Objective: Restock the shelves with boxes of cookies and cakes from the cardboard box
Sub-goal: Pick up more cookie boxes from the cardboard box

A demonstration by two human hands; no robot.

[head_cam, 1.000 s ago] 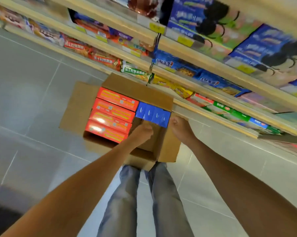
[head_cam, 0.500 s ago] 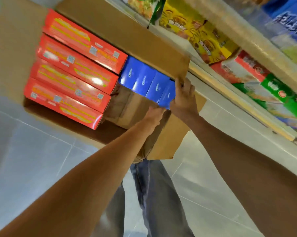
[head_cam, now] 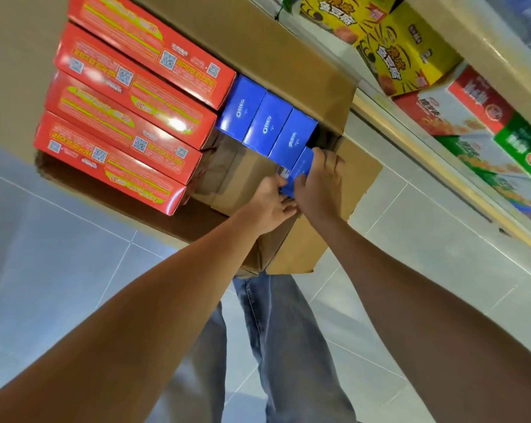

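Centre of frame: the left hand (head_cam: 268,206) and right hand (head_cam: 319,181) clasp the end blue box (head_cam: 301,167) of a row standing in the carton (head_cam: 288,56), beside the red boxes (head_cam: 129,117). It is probably light, stiff card that crushes easily, so it is best gripped on opposite side faces. The fingers hide most of it, and its base is unseen.

Grey tiled floor (head_cam: 59,270) underneath, glossy, crossed by thin pale grout lines (head_cam: 74,213). Blue jeans (head_cam: 288,346) at bottom centre, two legs close together, standing on those tiles. At upper right, a tilted row of goods: yellow cartons (head_cam: 404,47) with black lettering and a cartoon print, a red-and-white carton (head_cam: 459,108) just beside them, then green packs (head_cam: 520,141) toward the right edge, lettering too blurred to read.
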